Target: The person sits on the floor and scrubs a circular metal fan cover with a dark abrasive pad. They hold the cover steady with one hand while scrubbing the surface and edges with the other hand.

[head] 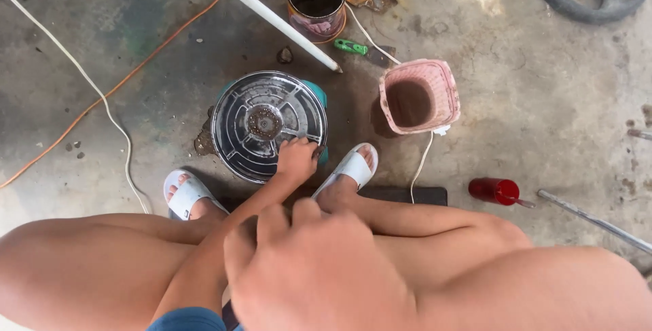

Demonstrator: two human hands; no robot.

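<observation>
Fingers of the left hand (297, 159) were curled over the near rim of the round metal disc (269, 124), holding it by the edge

Largest first: the disc sat on the concrete floor (543, 100) between the person's sandalled feet, propped over a teal base (318, 93) that showed at its far side; it looked stiff and fairly heavy, ribbed and dusty rather than slick, so the rim or the raised spokes seemed the safest hold, away from the rusty hub. The right hand (316, 273) hung close to the camera above the knees, blurred, fingers loosely bent and holding nothing that I could see. Nearby stood a pink basket (420, 95), a dark tin can (316, 0), a white pipe (268, 15), a red bottle (494, 190) and a green-handled tool (352, 47)
</observation>
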